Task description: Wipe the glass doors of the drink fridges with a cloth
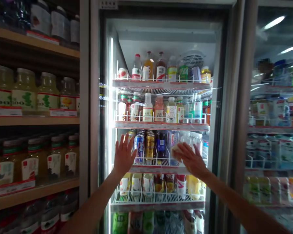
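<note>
Both arms reach toward the glass door [161, 39] of a lit drinks fridge. My left hand [124, 154] has its fingers spread and its palm toward the glass, in front of the blue can [139, 148] and gold cans [150, 145] on the third shelf. To the right, my right hand [191, 161] is slightly blurred, with a pale, crumpled cloth [177, 152] under its fingers. It appears to press the cloth on the glass, in front of clear bottles on that same shelf. Part of the cloth is hidden by the fingers.
Wooden shelves [34, 121] with rows of juice bottles [24, 86] stand close on the left. A metal door frame [236, 107] divides this fridge from another glass-fronted one [275, 130] on the right. Inside, wire shelves [161, 125] hold bottles and cans.
</note>
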`<action>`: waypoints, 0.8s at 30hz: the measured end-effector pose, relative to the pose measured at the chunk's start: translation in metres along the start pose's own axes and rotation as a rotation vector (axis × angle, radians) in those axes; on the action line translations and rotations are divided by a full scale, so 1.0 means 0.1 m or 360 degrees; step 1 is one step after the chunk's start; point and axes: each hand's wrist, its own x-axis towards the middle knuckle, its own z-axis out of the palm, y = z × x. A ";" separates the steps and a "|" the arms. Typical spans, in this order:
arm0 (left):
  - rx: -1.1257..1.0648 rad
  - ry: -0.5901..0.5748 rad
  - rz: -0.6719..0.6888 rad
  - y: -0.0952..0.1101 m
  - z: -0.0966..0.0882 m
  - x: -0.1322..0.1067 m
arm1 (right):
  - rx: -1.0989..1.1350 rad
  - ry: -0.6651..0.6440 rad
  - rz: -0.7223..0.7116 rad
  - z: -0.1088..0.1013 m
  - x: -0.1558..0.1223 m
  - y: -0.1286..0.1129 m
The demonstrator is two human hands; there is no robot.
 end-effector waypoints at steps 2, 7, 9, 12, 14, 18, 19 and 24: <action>-0.0009 0.0002 -0.0010 0.01 0.00 -0.01 | -0.0137 0.0150 0.0380 -0.06 0.07 0.35; -0.0048 -0.0010 -0.0053 0.04 -0.01 -0.03 | -0.0260 0.0334 0.0822 -0.13 -0.15 0.70; -0.0028 -0.0009 -0.0040 0.05 0.00 -0.06 | -0.0195 0.0311 0.0743 -0.08 -0.55 0.45; 0.0015 0.0003 -0.0019 0.06 0.01 -0.09 | -0.0175 0.0219 0.0715 -0.02 -0.91 0.22; 0.0029 0.0003 -0.0007 0.06 0.01 -0.09 | -0.0192 0.0287 0.0765 -0.03 -0.76 0.33; 0.0040 -0.0011 0.0013 0.07 -0.01 -0.09 | -0.0203 0.0564 0.1017 0.00 0.04 0.53; 0.0047 -0.0034 0.0022 0.06 -0.03 -0.10 | -0.0172 0.0544 0.0988 0.04 0.18 0.42; 0.0143 -0.0256 0.0107 -0.09 -0.21 -0.32 | 0.0165 0.0084 0.0036 0.20 0.35 -0.57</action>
